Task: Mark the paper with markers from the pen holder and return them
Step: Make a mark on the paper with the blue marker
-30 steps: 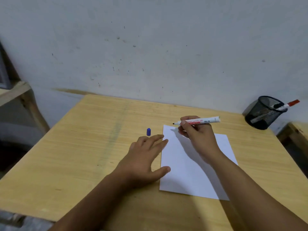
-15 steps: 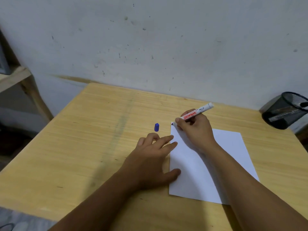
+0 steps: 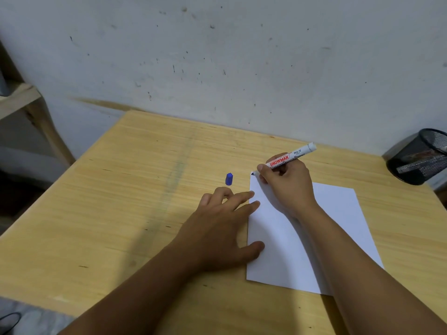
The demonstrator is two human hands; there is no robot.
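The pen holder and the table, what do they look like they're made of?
The pen holder looks like black metal mesh: you can see through its fine grid. The table looks like pale wood or wood-look board, matte, with straight grain lines; which one cannot be told.

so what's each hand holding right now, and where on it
The right hand holds the uncapped marker near its tip end, fingers wrapped around the lower barrel. The left hand holds nothing; it lies flat at the paper's left edge.
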